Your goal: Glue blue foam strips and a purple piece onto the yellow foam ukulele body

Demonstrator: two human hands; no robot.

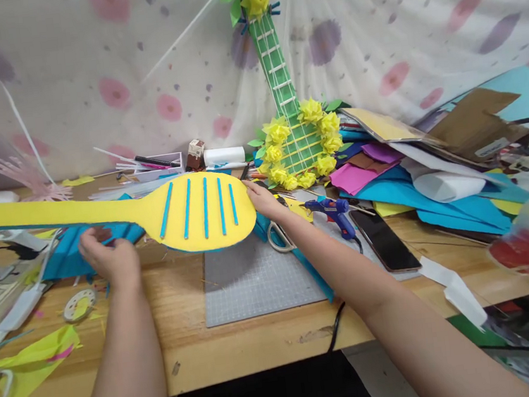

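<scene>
A yellow guitar-shaped cutout [202, 240] with blue backing hangs level above the table, its long neck pointing left. Five or so thin blue strips run across its round body, spaced side by side. My right hand [262, 200] grips the right edge of the body, thumb and fingers closed on it. Just below the neck is my left hand [111, 257], fingers bent and apart, partly shaded; I see nothing held in it. Blue crepe paper [68, 256] lies behind that hand. Under the cutout is a grey cutting mat [256, 289], with scissors [279, 238] near my right forearm.
A green paper guitar with yellow flowers [289, 100] leans against the curtain. A blue glue gun [335, 212] and black phone [386, 239] lie right of my forearm. Paper sheets [456, 202] pile up at right. A tape roll [80, 305] and yellow scraps [39, 358] lie left.
</scene>
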